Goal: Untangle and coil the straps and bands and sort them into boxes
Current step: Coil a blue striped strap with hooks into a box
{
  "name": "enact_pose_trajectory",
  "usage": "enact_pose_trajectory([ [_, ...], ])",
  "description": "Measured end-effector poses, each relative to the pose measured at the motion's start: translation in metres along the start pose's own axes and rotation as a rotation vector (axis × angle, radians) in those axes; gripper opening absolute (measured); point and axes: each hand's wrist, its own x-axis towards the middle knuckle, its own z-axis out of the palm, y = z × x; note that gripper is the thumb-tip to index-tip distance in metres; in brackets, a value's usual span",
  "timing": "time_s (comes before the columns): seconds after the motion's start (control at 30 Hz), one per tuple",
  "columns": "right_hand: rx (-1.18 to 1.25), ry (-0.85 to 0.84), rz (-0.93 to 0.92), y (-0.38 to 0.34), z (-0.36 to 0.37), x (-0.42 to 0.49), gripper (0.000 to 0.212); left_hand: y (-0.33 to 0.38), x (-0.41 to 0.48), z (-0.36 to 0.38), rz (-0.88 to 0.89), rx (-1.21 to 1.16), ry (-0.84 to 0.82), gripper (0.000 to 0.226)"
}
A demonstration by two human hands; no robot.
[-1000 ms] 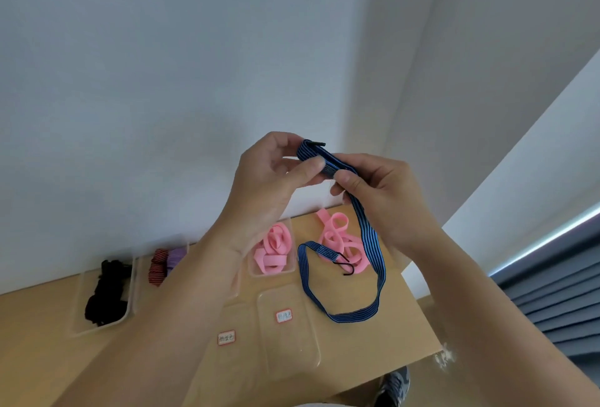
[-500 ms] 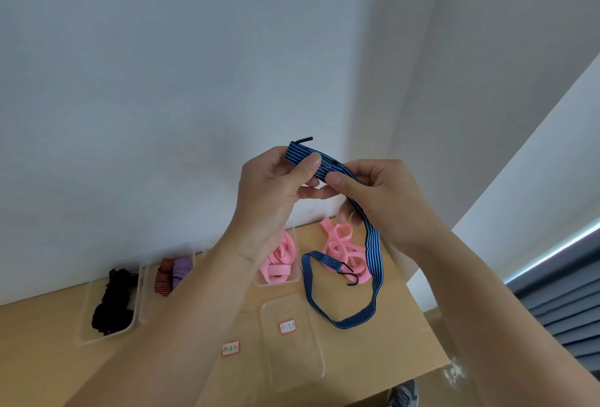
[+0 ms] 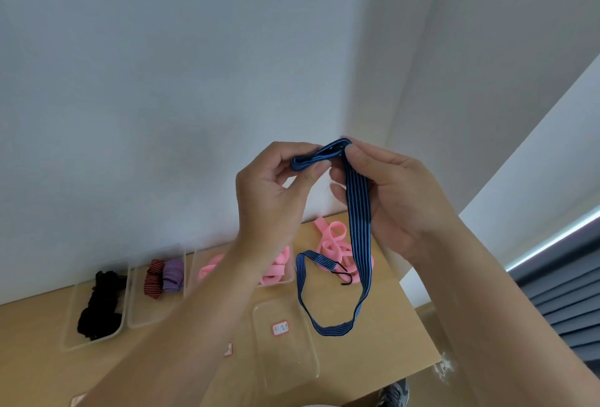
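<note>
Strap (image 3: 357, 212): flat blue striped elastic, held in the air over the right half of the desk (image 3: 383, 325). Left hand (image 3: 269, 192) pinches a short folded stack of it between thumb and fingers. Right hand (image 3: 389, 199) pinches the top bend just beside that, with the tail running down across its palm. The rest hangs in a long loop and turns back up to a black wire hook (image 3: 342, 276), which sits in front of the loose pink bands (image 3: 334, 241) (touching them or not: cannot tell).

Handling, as a judgement: light, limp, stretchy. It has no stiffness, so folds will likely spring open unless pinched flat. Best hold is on the flat faces at the fold, as now, feeding the tail through the right hand's fingers. The hook is the only hard part and the likely snag point, with the pink bands right there.

Room: wall (image 3: 162, 114) runs along the desk's far edge, and boxes (image 3: 68, 325) line it. Pink bands lie close to the right edge. Labelled box (image 3: 292, 364) sits near the front edge, with no strap seen in it. There is open desk between it and the right edge, and free air around the hands.
</note>
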Motion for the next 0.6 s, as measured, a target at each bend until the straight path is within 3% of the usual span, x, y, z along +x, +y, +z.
enact_pose_trajectory([
  [0.13, 0.056, 0.035, -0.123, 0.004, 0.014, -0.004, 0.024, -0.003, -0.009, 0.009, 0.122, 0.017, 0.122, 0.022],
  [0.33, -0.170, 0.068, -0.290, 0.001, 0.017, -0.004, 0.017, 0.009, -0.016, 0.006, 0.004, -0.031, -0.051, 0.034],
  [0.53, -0.212, -0.022, -0.324, -0.002, 0.012, -0.004, 0.012, 0.030, -0.002, -0.007, -0.172, -0.081, -0.021, 0.005],
  [0.6, -0.214, -0.034, -0.343, -0.002, 0.011, -0.002, 0.010, 0.034, 0.004, -0.011, -0.174, -0.082, -0.057, 0.007],
])
